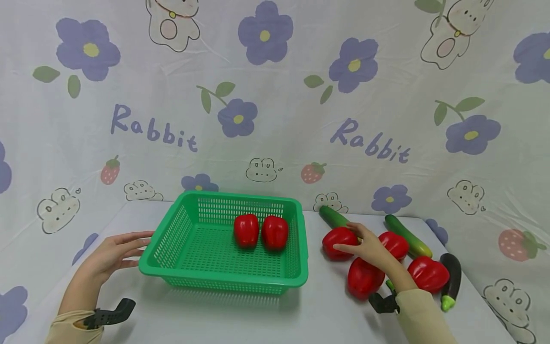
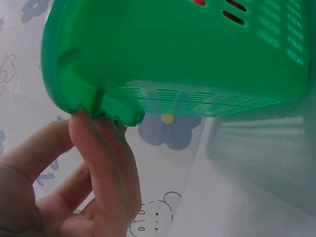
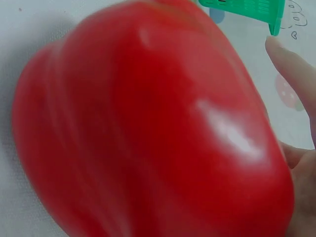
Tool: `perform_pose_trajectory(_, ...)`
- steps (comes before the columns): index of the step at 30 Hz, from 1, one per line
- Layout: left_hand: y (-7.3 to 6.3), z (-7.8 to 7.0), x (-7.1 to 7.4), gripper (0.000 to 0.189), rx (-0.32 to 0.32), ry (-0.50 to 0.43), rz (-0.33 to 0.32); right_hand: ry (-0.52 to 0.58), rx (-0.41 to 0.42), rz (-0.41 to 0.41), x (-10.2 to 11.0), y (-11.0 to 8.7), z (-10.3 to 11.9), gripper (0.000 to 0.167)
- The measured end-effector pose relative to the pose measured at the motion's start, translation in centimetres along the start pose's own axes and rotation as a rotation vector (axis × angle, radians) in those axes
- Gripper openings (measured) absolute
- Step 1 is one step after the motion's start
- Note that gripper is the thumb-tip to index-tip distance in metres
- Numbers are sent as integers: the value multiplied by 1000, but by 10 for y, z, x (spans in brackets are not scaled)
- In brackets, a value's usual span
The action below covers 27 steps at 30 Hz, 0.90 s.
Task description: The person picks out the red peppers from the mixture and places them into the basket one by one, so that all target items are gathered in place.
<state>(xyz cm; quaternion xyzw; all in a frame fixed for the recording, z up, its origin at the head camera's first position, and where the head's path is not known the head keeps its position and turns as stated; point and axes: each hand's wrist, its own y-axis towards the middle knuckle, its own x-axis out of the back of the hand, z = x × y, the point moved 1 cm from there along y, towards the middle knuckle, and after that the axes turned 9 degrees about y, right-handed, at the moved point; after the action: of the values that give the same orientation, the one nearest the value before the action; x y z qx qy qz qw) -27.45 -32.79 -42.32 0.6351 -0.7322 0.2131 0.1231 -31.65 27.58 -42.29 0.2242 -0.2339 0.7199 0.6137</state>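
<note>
My right hand [image 1: 365,246] grips a red bell pepper [image 1: 332,242] at the right of the table, thumb across its near side and fingers behind it. Closer to the wrist lies another bell pepper [image 1: 364,282], which fills much of the right wrist view [image 3: 148,123] and hides most of the hand there. At the left, my left hand [image 1: 112,253] touches the rim of a green plastic basket [image 1: 223,274] with loosely bent fingers. In the left wrist view the fingertips [image 2: 81,116] meet the underside of that rim. Two red bell peppers [image 1: 247,231] sit inside the basket, toward its right.
Right of my right hand lie more red bell peppers [image 1: 428,274], a cucumber [image 1: 408,236] and a dark eggplant [image 1: 451,277]. Another cucumber [image 1: 333,217] lies behind the gripped pepper. A printed cloth [image 1: 275,143] hangs behind the white table [image 1: 215,320].
</note>
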Motion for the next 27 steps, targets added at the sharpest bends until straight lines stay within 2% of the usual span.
perform_pose_trajectory(13, 0, 0, 0, 48, -4, -7, -2, -42, 0, 35, 4, 4, -1, 92)
perform_pose_trajectory(21, 1, 1, -1, 53, -10, 12, 0, -16, 44, 47, 17, -7, 1, 90)
perform_pose_trajectory(27, 0, 0, -1, 53, 0, 8, -4, -45, 92, 7, 32, -17, -1, 87)
